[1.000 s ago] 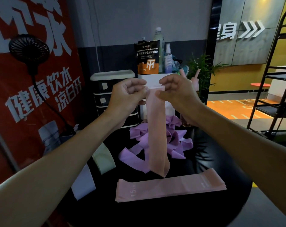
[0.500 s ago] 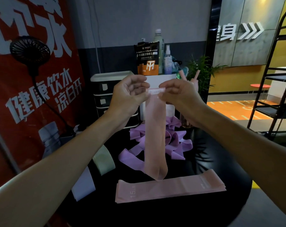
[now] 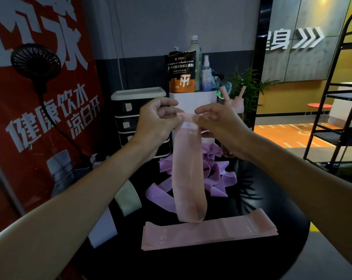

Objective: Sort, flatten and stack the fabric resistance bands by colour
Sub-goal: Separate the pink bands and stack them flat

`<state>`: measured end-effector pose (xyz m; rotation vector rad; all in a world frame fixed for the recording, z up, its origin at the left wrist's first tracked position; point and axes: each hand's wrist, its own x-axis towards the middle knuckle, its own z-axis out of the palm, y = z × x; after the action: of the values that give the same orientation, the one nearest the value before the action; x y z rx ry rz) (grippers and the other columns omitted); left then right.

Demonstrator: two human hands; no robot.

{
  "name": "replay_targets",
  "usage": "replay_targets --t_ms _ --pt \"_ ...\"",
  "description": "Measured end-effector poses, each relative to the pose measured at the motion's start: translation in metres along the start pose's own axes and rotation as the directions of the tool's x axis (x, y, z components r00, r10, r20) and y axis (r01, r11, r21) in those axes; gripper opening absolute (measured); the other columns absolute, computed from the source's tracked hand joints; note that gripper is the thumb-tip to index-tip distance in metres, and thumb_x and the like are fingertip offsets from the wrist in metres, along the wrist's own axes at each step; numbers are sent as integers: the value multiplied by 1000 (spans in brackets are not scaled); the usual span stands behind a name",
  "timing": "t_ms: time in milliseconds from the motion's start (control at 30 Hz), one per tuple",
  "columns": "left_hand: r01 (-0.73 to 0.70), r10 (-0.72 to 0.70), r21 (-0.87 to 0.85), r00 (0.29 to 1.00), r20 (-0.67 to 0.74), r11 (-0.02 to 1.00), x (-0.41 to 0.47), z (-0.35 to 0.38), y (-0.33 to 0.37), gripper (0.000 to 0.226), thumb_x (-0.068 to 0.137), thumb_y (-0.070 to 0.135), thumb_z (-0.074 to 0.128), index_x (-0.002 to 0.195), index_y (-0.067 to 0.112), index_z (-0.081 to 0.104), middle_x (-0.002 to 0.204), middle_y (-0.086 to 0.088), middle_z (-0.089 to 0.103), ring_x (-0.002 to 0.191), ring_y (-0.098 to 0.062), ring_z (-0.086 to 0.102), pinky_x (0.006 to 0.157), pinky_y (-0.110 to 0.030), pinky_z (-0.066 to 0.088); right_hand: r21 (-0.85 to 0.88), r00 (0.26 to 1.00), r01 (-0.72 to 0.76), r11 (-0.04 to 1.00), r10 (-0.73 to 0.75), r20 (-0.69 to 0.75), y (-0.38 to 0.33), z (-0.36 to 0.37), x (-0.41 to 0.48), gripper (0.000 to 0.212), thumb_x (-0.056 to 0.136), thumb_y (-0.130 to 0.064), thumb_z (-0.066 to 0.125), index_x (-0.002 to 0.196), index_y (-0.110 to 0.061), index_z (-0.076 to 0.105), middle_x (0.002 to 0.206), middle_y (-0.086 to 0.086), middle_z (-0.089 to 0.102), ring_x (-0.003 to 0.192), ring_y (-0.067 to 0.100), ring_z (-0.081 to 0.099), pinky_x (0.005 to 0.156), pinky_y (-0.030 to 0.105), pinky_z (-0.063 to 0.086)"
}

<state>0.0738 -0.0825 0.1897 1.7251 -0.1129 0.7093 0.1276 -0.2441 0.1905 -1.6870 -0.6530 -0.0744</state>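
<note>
Bare forearms; left hand, right hand bare.

- The pink band you hold: thin, smooth, matt cloth, slightly translucent.
- Pink stack: same matt cloth, flat.
- Tabletop: black, glossy, reflective.
- Powder pouch: glossy plastic film.

The red banner on the left carries white characters, 健康饮水 over 凉白开; larger characters above them are cut off. The black-and-orange pouch at the far side reads "multivitamin powder" and 复合维生素粉, with a white TM-like logo on its orange part. The near flat pink stack bears "15" at its left end; the small letters beside it are unclear. The hanging pink band has a white label near its top, too small to read. The far right wall sign shows 身 and three chevrons.
</note>
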Motion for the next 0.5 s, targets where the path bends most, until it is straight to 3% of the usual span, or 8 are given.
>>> replay_targets --t_ms 133,233,300,500 --pt "-7 7 0 1000 25 1000 -2 1 0 36 87 -2 70 118 12 60 103 -7 72 96 -14 71 80 -27 59 -54 997 64 996 -66 -30 -2 0 1 22 85 5 67 100 -11 66 91 5 67 90 20 67 80 31 59" --pt "121 -120 -8 992 48 993 0 1 -4 26 94 25 67 118 18 60 106 -8 73 97 -22 72 88 -43 60 -51 995 82 995 -85 -60 -6 0 2 27 84 5 68 105 -11 64 84 -1 64 86 15 66 80 28 59" --pt "152 -153 21 987 49 988 0 0 -6 28 94 32 68 117 19 59 102 -9 74 94 -25 73 87 -47 60 -65 994 91 994 -94 -59 -9 0 2 29 84 8 66 104 -13 64 83 0 65 84 14 66 81 29 58" --pt "49 -49 -12 999 10 999 0 1 -2 33 89 9 72 118 13 57 91 -11 75 86 -20 75 83 -43 61 -18 999 41 999 -41 -2 -8 -1 5 39 83 4 69 117 -13 60 85 -1 66 83 15 68 84 36 59"
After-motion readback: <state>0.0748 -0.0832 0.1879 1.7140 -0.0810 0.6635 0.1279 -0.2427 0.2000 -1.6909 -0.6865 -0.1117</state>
